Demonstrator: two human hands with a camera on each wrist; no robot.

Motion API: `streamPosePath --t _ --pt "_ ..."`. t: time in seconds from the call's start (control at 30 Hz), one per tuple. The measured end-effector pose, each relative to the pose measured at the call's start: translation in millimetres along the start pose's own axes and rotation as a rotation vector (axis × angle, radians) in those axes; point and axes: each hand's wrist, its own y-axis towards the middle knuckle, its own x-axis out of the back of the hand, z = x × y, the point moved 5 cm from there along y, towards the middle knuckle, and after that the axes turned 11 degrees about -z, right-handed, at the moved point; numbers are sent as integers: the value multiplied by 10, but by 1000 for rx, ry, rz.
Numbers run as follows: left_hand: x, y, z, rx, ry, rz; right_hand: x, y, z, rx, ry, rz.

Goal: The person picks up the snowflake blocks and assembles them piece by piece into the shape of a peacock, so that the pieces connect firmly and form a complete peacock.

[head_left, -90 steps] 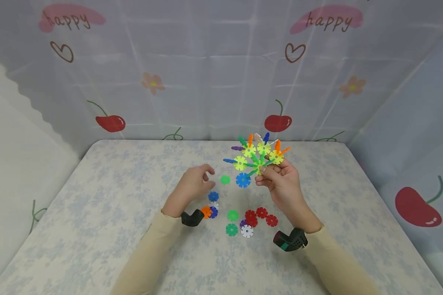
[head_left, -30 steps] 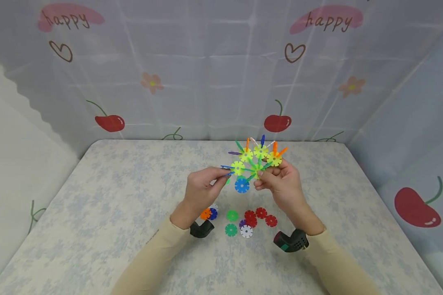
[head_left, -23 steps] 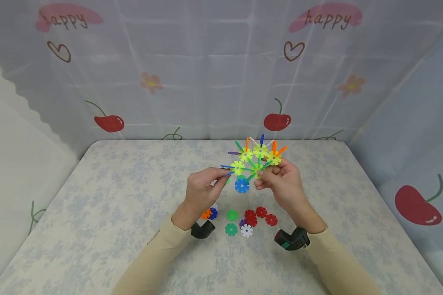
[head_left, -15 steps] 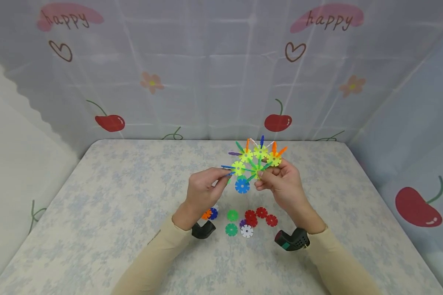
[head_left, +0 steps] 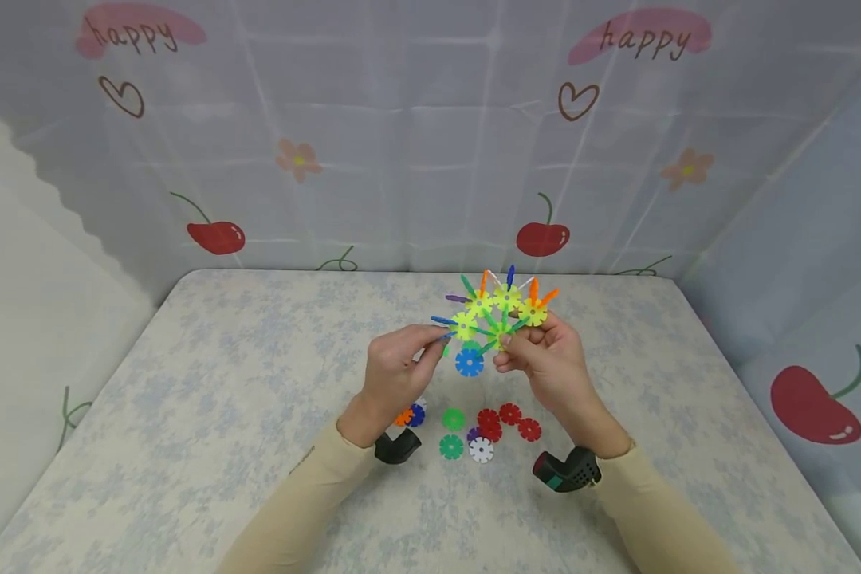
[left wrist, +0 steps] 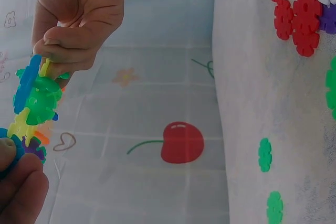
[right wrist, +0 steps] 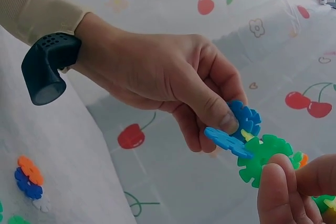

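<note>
My right hand (head_left: 548, 355) pinches a construction of slotted plastic discs above the table. Yellow discs (head_left: 506, 296) form its core, with green, orange, purple, white and blue discs set edge-on around them. A larger-looking blue disc (head_left: 469, 362) shows face-on below, seemingly part of it. My left hand (head_left: 402, 367) pinches a blue disc (right wrist: 244, 119) between thumb and fingers at the construction's left side, against a yellow disc (head_left: 462, 326). Whether that disc is slotted in cannot be told. In the left wrist view, fingertips cover much of the blue disc (left wrist: 11, 163).
On the table (head_left: 222, 359) lie loose discs: several red ones (head_left: 509, 414), green ones (head_left: 454, 419), a white one (head_left: 481, 450) over a purple one. Orange (head_left: 404, 417) and dark blue (head_left: 418, 414) discs sit beside the left wrist. A printed curtain (head_left: 402, 159) stands behind.
Three seconds ago my left hand was apart from the construction, over the table at left. Now it pinches a blue disc at the construction's left side. Over the last second, little has moved.
</note>
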Motion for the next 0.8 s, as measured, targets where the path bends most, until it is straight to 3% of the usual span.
streamPosePath --t 0.57,0.8 --pt "-25 7 -28 -24 22 22 18 -22 6 -40 -28 -39" --pt "-1 13 -52 -31 5 -35 -5 -16 27 -40 -15 -27"
